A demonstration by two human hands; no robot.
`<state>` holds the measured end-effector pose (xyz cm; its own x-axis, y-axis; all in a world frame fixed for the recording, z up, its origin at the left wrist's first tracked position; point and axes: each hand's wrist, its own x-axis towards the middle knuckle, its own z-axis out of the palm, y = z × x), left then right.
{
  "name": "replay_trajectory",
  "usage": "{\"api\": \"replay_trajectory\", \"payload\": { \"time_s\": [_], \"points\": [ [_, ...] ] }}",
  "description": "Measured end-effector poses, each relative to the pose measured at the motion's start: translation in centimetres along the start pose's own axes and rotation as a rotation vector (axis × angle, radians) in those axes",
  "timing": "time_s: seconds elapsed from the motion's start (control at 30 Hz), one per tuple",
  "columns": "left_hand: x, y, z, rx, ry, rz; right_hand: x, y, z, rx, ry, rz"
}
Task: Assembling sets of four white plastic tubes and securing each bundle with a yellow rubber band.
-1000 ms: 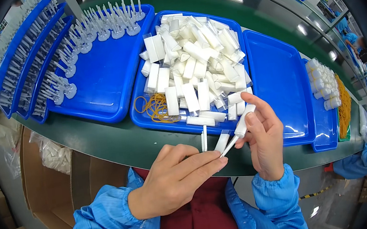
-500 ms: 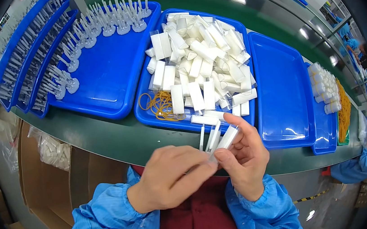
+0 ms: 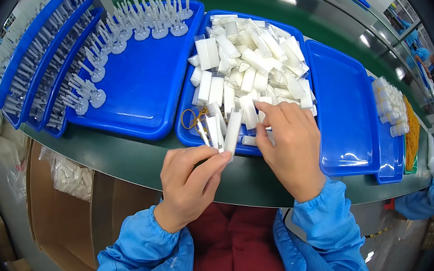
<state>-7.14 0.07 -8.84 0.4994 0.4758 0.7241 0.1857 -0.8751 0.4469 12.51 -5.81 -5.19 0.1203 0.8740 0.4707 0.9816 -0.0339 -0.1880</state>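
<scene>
from afar i'd pinch lightly with the left hand (image 3: 189,179), holding white pieces (image 3: 233,132) low by the near edge of the blue tray (image 3: 189,138), so none slip, the right hand (image 3: 295,142), narrowly parted, being over the white pile's (image 3: 258,62) edge.

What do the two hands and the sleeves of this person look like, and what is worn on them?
The left hand and right hand are bare, with no gloves or rings visible. Both sleeves are long, loose, creased and light blue, with gathered cuffs at the wrists.
</scene>
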Motion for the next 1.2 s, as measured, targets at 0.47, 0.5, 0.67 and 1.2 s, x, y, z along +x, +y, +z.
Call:
{"api": "replay_trajectory", "payload": {
  "time_s": [0.47, 0.5, 0.67, 1.2],
  "points": [
    [-0.2, -0.6, 0.0, 0.046, 0.080, -0.019, 2.7, 1.5, 0.4, -0.075, -0.115, -0.468],
    [-0.3, -0.6, -0.1, 0.047, 0.075, -0.019, 3.2, 1.7, 0.3, -0.075, -0.106, -0.497],
    [-0.2, -0.3, -0.8, 0.059, 0.059, -0.001, 3.4, 2.6, -0.4, 0.380, 0.017, -0.192],
    [1.3, 4.7, -1.2, -0.113, -0.220, 0.041, -2.3, 1.2, -3.5, 1.351, -0.108, 0.530]
  ]
}}
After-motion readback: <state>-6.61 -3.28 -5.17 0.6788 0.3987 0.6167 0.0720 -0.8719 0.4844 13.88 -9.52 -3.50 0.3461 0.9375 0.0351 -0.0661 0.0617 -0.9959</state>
